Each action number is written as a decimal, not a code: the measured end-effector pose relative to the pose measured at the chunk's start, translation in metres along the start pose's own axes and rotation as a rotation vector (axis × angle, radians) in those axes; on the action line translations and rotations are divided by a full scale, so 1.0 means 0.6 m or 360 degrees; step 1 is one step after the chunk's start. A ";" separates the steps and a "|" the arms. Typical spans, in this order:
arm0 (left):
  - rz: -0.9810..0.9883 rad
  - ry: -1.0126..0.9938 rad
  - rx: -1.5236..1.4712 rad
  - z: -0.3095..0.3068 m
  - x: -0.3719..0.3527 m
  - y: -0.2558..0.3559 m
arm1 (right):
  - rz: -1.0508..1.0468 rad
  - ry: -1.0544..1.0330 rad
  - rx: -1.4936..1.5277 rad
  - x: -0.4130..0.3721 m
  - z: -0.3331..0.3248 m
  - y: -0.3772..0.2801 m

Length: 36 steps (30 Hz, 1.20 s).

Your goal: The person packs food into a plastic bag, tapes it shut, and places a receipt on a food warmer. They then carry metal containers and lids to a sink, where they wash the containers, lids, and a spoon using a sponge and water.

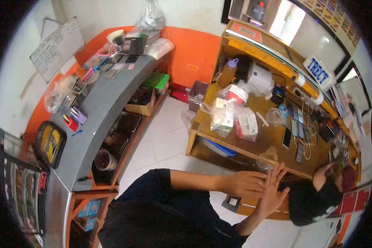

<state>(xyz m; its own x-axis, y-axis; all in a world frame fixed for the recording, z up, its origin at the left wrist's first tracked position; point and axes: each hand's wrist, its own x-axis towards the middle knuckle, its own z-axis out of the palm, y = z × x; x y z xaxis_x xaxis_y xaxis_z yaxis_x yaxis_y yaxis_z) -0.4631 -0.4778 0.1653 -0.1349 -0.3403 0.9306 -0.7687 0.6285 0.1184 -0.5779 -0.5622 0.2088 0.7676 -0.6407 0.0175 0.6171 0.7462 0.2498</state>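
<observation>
My left hand [246, 182] reaches in from the left, its fingers stretched out and lying across my right hand [273, 192]. My right hand comes up from below with its fingers straight and spread and the thumb apart. The two hands touch each other, and no object shows in either. They are in front of the near edge of a wooden desk [235, 140]. On it, beyond the hands, sit clear plastic bags with white and red packs [246, 124].
A person in a black shirt [314, 202] is at the desk's right end. Several phones [287, 137] and white cables lie on the desk, near a brown bottle [227, 73]. To the left runs a grey counter [105, 93] with shelves below. Tiled floor [157, 149] lies between.
</observation>
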 end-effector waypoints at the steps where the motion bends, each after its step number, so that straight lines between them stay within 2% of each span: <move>1: -0.0054 0.0021 0.0069 0.006 -0.005 -0.028 | 0.0076 0.0010 -0.0004 0.032 0.002 -0.013; 3: -0.0119 0.0075 0.0203 0.006 0.004 -0.069 | 0.0196 0.0066 0.0097 0.096 0.010 -0.009; 5: -0.0669 0.0257 0.0367 -0.033 0.013 -0.094 | 0.0331 0.0153 0.0032 0.173 -0.004 -0.001; 7: -0.1193 0.0635 0.0489 -0.093 0.012 -0.096 | 0.0556 0.0231 0.0015 0.248 -0.018 0.043; 9: -0.1654 0.1265 0.0614 -0.154 -0.001 -0.076 | 0.0947 0.0285 -0.0075 0.289 -0.025 0.134; 11: -0.1843 0.1794 0.0577 -0.229 -0.014 -0.029 | 0.1322 0.0340 -0.0095 0.296 -0.025 0.231; 13: -0.1634 0.2218 0.0482 -0.287 -0.064 0.017 | 0.1675 0.0273 -0.0037 0.289 -0.049 0.323; 16: -0.1471 0.2652 0.0434 -0.346 -0.082 0.102 | 0.1950 0.0283 -0.0015 0.247 -0.060 0.446; 19: -0.1284 0.2764 0.0366 -0.399 -0.116 0.170 | 0.2157 0.0251 0.0030 0.202 -0.090 0.544; 25: -0.1175 0.2810 0.0478 -0.490 -0.131 0.282 | 0.2420 0.0394 -0.0100 0.132 -0.225 0.727; 28: -0.1159 0.2899 0.0630 -0.536 -0.163 0.331 | 0.2507 0.0543 -0.0313 0.112 -0.300 0.810; 29: -0.1158 0.2972 0.0701 -0.547 -0.183 0.348 | 0.2537 0.0529 -0.0297 0.109 -0.327 0.842; 32: -0.0997 0.3160 0.0810 -0.581 -0.260 0.398 | 0.2671 0.0342 -0.0861 0.116 -0.419 0.951; 33: -0.0915 0.3243 0.0854 -0.590 -0.284 0.411 | 0.2687 0.0346 -0.0869 0.122 -0.451 0.993; 35: -0.0841 0.3335 0.0967 -0.614 -0.324 0.432 | 0.2877 0.0097 -0.1161 0.140 -0.522 1.087; 36: -0.0765 0.3415 0.0992 -0.630 -0.337 0.439 | 0.2937 0.0113 -0.1156 0.151 -0.561 1.141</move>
<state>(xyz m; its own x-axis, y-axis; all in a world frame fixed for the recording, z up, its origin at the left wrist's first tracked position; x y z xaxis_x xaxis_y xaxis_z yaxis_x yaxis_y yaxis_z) -0.4023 0.0208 0.1394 0.3707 0.9101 -0.1852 -0.6209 0.3912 0.6793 -0.0278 -0.0485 0.0553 0.4382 0.8511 -0.2892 -0.8646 0.3112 -0.3945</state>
